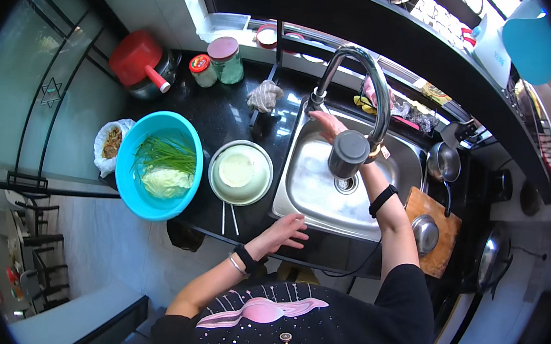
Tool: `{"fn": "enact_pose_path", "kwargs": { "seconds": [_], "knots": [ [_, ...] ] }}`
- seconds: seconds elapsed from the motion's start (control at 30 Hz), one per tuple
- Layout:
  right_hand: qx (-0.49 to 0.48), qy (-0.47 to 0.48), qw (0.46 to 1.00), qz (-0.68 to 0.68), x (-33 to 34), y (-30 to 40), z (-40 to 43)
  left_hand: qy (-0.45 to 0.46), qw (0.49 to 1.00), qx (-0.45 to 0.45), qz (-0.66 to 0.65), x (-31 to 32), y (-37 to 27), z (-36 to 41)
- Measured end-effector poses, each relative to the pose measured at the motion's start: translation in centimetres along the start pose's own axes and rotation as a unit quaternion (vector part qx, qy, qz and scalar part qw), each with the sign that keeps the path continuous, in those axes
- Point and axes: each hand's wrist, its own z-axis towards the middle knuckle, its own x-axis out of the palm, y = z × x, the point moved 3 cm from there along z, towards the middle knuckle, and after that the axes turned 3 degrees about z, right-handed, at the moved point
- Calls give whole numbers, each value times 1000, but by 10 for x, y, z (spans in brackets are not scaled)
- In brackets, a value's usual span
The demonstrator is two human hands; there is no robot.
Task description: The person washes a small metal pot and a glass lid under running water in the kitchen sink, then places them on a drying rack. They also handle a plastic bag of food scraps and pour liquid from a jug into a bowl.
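My right hand reaches over the stainless steel sink, its fingers stretched out close to the base of the chrome gooseneck faucet. Whether the fingertips touch the faucet is unclear. A dark grey cylindrical attachment on the spout hides part of that hand and wrist. No water is seen running; the drain shows in the sink's bottom. At the counter's front edge, my left hand hangs with fingers spread, holding nothing. Left of the sink are pale bowls, apparently stacked, with two white chopsticks beside them.
A blue basin holds green stalks and pale cabbage in water. Behind it stand a red pan and two lidded jars. Right of the sink lies a wooden cutting board bearing a metal bowl. A dark shelf overhangs the back.
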Motion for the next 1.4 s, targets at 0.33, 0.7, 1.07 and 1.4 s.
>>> {"fn": "enact_pose_path", "kwargs": {
  "seconds": [0.33,0.7,1.07,1.4],
  "knots": [
    [430,-301,521,673,10,-21,-88,-13,934,126,-333,42,-69,133],
    [430,-308,736,422,67,-21,-132,-151,923,124,-333,67,-70,212],
    [342,35,938,34,87,4,-109,-410,881,235,-16,5,-34,214],
    [515,-154,503,676,57,8,-129,-209,948,224,92,40,-86,183]
  ]
}}
